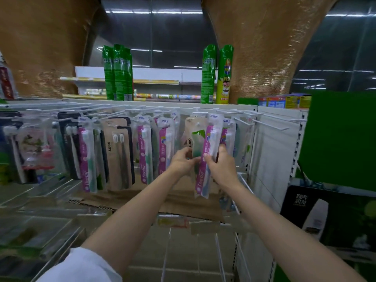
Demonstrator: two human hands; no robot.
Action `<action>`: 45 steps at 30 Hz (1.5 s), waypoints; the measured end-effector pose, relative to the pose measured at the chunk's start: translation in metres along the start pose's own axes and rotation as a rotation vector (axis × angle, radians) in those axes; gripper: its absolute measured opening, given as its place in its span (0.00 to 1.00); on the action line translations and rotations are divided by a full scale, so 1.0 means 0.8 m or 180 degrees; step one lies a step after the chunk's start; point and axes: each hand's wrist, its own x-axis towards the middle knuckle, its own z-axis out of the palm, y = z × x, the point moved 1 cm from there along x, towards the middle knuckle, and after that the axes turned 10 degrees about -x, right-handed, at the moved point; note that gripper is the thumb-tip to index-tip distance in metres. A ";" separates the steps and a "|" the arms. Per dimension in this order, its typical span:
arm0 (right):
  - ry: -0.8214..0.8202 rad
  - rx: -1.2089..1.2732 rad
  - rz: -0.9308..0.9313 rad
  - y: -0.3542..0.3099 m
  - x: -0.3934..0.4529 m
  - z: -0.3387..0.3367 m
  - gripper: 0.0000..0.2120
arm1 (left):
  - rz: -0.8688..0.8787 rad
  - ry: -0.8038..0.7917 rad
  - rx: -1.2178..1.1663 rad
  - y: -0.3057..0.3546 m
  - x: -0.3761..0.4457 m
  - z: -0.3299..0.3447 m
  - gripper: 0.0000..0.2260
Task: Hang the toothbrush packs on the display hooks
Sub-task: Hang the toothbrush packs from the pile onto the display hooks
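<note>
Both arms reach forward to a rack of white display hooks (270, 124) hung with toothbrush packs. The right hand (220, 165) grips a purple toothbrush pack (205, 159) by its middle, thumb on the front face. The left hand (181, 159) pinches a green-labelled pack (196, 143) just beside it. Green spray cans (117, 74) stand on the shelf above. Flattened cardboard (183, 202) lies below the packs.

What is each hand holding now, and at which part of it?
The right hand grips a purple toothbrush pack at its middle. The left hand pinches the lower part of a green pack beside it.
</note>
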 end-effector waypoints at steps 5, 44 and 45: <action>0.0214 -0.0054 0.0310 0.004 -0.012 -0.010 0.09 | 0.0325 -0.0157 0.0208 0.011 -0.013 0.001 0.17; -0.0252 -0.0333 0.0773 -0.109 -0.001 0.113 0.21 | 0.0174 -0.0214 -0.0688 -0.036 -0.050 -0.240 0.13; 0.0100 -0.0448 0.0626 -0.111 -0.005 0.114 0.20 | 0.0162 -0.0217 -0.0673 -0.037 -0.050 -0.242 0.13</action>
